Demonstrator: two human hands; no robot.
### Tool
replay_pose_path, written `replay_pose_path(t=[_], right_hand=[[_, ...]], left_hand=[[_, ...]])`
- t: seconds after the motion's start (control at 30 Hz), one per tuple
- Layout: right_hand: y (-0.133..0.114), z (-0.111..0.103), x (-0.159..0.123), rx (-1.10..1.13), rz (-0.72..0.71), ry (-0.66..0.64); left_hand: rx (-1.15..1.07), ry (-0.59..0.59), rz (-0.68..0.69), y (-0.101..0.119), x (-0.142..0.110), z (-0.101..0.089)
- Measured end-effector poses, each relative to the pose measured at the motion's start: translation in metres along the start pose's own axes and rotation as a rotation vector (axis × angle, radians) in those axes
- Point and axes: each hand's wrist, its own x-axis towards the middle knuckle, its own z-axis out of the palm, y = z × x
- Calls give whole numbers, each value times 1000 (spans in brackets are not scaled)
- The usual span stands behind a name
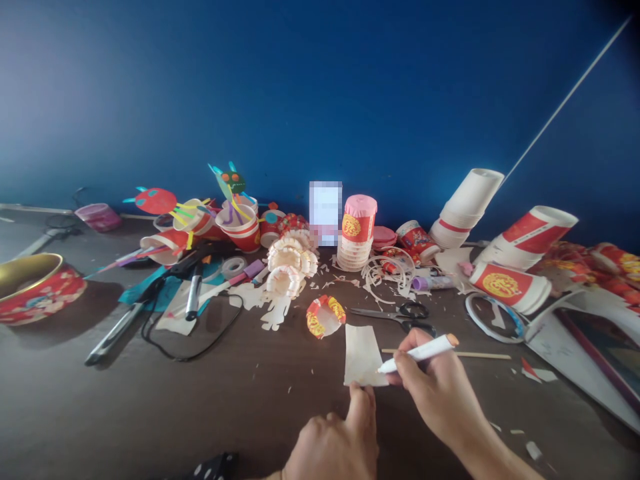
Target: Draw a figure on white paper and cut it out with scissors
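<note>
Head view, paper (361, 347): a pale, roughly rectangular piece, flat on the dark table (200, 407); its long axis seems to run away from the person.
White marker (423, 353): lies aslant, tip to the left and on or just over the paper near its right edge, orange end up and to the right.
Right hand (435, 387): grasps the marker between thumb and fingers like a pen; the paper lies to its left, and its lower fingers come right beside the near right corner.
Left hand (335, 440): grips nothing that shows; its index finger reaches forward onto the paper's near edge, the other fingers folded. Both hands are close to the paper, left at the near edge, right at the side.
Wooden stick (483, 355): runs sideways beyond the right hand, partly hidden by it.
Scissors (399, 317): just beyond the paper, blades pointing left, handles to the right.
Cut cup piece (315, 321): red and yellow rim, just beyond the paper's far left corner.
Frilled cup pieces (285, 283): in a row farther off to the left.
Pink-topped cup stack (359, 227): upright, farther back, before the blue wall (300, 87).
</note>
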Motion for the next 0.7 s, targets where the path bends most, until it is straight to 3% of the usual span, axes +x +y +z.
replay_pose_path(t=[0.17,0.7], right_hand=[[-2,1,0,-93,-72,19],[-8,-1,0,-168,-121,1]], left_hand=[[24,-9,16,1,-1,0],[16,-33,24,1,0,-2]])
